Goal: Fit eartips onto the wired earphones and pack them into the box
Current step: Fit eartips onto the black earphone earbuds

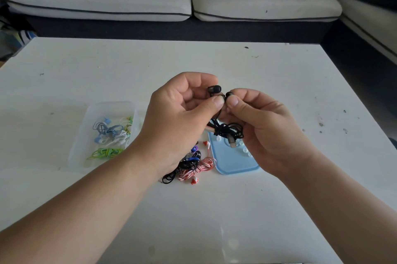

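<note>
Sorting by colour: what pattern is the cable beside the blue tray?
The cable is red-and-white striped; head view.

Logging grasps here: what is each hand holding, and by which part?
One set of black wired earphones. The left hand pinches it just below one earbud; the right hand pinches the other earbud, the bundled cable hanging beneath.

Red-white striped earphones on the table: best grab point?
Pinch the bunched coil of the red-white earphones from above: it lies flat, with a black pair against its left and the blue lid close on its right.
</note>
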Demonstrator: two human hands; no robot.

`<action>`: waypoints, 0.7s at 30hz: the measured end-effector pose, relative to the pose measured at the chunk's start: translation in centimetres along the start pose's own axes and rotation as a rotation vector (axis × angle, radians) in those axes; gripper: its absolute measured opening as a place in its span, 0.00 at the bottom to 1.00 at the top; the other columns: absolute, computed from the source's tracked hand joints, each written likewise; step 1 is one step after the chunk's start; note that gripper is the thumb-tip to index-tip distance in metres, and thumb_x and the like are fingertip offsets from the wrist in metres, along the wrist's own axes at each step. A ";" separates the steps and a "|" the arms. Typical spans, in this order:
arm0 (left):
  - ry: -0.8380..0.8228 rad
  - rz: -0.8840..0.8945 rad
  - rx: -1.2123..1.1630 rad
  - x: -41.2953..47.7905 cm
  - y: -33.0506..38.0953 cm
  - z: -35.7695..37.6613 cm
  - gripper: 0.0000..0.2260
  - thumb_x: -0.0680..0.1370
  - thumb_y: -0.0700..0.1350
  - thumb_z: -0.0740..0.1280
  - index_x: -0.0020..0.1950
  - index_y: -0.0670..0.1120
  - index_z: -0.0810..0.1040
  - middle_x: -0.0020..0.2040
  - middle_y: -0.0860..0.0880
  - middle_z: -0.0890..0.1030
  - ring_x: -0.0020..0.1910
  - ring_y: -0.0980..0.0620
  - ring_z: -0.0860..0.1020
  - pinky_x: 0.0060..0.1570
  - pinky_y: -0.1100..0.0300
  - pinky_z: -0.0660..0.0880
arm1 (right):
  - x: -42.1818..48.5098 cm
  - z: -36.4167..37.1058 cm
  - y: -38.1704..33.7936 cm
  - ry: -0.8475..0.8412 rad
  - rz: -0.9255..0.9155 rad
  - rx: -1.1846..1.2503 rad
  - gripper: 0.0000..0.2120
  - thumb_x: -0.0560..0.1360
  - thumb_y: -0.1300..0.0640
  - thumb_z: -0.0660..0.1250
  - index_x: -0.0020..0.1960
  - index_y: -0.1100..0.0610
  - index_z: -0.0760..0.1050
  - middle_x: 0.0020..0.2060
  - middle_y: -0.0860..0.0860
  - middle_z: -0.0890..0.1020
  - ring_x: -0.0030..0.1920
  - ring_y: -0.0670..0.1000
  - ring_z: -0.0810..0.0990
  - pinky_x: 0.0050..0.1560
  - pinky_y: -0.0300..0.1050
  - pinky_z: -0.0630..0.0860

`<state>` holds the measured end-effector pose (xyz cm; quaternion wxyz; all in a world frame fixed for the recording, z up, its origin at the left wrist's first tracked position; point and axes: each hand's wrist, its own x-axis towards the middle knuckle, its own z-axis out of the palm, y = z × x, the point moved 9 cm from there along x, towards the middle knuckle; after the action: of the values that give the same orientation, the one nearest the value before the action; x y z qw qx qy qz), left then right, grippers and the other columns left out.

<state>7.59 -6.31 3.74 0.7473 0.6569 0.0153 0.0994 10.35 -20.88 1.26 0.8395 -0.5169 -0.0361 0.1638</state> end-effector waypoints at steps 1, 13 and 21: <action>0.003 -0.006 -0.005 0.0 0.0 -0.1 0.12 0.77 0.33 0.74 0.56 0.46 0.83 0.47 0.46 0.87 0.47 0.45 0.86 0.52 0.53 0.83 | 0.0 -0.1 -0.2 0.003 -0.016 -0.028 0.08 0.71 0.63 0.70 0.48 0.65 0.78 0.36 0.58 0.84 0.38 0.52 0.84 0.44 0.42 0.81; 0.007 -0.047 -0.084 0.1 0.0 0.0 0.11 0.77 0.31 0.72 0.57 0.42 0.82 0.48 0.41 0.86 0.50 0.34 0.85 0.57 0.43 0.83 | -0.1 -0.2 -0.5 -0.005 0.008 -0.053 0.09 0.72 0.63 0.70 0.49 0.68 0.79 0.40 0.63 0.86 0.42 0.58 0.87 0.50 0.48 0.83; -0.004 -0.044 -0.057 0.2 -0.1 -0.1 0.12 0.77 0.32 0.73 0.57 0.44 0.82 0.48 0.43 0.86 0.50 0.35 0.86 0.57 0.44 0.83 | 0.1 -0.3 -0.3 -0.006 0.014 -0.070 0.09 0.71 0.63 0.71 0.49 0.67 0.80 0.41 0.63 0.86 0.43 0.58 0.87 0.53 0.49 0.82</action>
<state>7.75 -6.24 3.60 0.7677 0.6351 0.0251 0.0819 10.57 -21.27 1.39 0.8197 -0.5455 -0.0408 0.1701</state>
